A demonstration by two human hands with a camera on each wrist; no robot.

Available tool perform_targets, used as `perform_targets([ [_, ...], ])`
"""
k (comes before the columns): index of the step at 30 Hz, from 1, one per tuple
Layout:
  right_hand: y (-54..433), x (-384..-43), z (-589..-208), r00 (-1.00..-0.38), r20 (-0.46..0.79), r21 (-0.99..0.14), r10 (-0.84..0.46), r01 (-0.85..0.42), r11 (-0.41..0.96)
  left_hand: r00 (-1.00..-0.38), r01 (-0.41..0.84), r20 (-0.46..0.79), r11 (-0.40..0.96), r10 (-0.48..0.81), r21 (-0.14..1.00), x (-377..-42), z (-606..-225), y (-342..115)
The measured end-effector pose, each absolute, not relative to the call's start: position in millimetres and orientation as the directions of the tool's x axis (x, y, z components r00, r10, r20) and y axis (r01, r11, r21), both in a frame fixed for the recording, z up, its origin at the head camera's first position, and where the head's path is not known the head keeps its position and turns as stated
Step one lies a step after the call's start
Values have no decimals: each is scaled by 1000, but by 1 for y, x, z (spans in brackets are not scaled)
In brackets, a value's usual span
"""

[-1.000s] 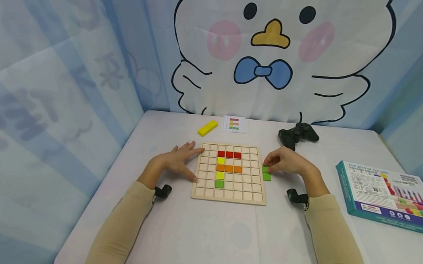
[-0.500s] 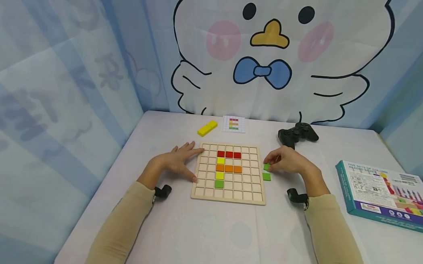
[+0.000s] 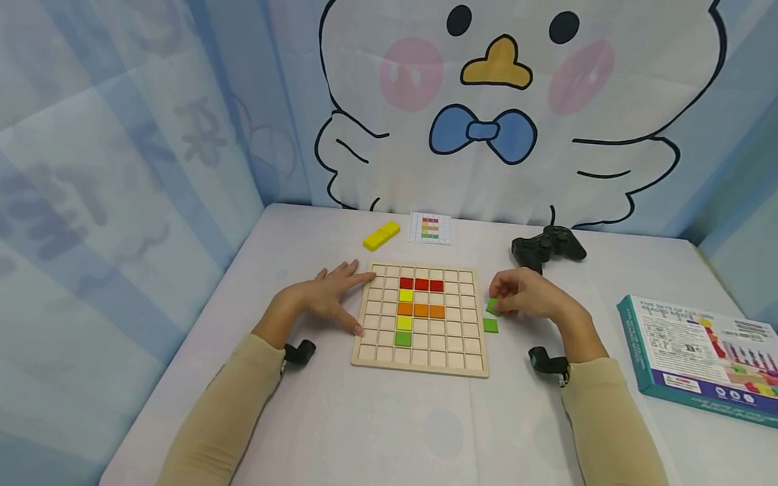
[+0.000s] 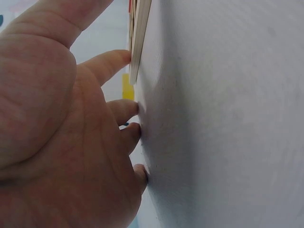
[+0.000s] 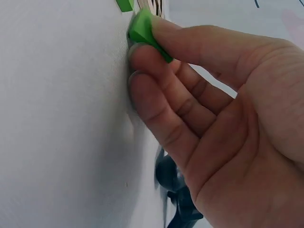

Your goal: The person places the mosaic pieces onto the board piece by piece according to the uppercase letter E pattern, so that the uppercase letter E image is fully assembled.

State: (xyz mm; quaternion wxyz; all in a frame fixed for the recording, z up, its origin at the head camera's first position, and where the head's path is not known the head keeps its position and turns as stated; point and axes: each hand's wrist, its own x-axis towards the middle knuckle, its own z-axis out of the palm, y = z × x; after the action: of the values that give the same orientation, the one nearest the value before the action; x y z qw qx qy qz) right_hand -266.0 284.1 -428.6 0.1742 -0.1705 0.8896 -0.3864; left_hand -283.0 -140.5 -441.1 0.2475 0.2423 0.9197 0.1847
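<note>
A wooden grid board (image 3: 369, 357) lies flat, holding red, yellow and orange square tiles and one green tile (image 3: 403, 338). My left hand (image 3: 324, 295) is spread at its left edge, index finger and thumb touching the rim. Just past the right edge, my right hand (image 3: 534, 295) pinches a green square tile (image 5: 141, 27) between thumb and fingers. In the right wrist view this tile is tilted, close to the tabletop. Another green tile (image 3: 491, 326) lies on the table beside the board, nearer to me.
Behind the board are a yellow block (image 3: 381, 236) and a small pattern card (image 3: 431, 229). A black game controller (image 3: 549, 247) sits beyond my right hand. On the far right lies a flat printed box (image 3: 723, 364).
My right hand has shifted slightly right with the pinched green tile, separating it from the other green tile. The left hand and board have stayed in place.
</note>
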Motion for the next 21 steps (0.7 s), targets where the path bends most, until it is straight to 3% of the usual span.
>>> perform_targets([
  [8, 277, -264, -421, -919, -69, -790, -387, -187, 584, -763, 352, -363, 814, 535, 462, -283, -442, -141],
  [21, 256, -260, -411, -919, -17, -823, -393, -210, 528, -757, 359, -361, 808, 545, 468, -283, -442, -141],
])
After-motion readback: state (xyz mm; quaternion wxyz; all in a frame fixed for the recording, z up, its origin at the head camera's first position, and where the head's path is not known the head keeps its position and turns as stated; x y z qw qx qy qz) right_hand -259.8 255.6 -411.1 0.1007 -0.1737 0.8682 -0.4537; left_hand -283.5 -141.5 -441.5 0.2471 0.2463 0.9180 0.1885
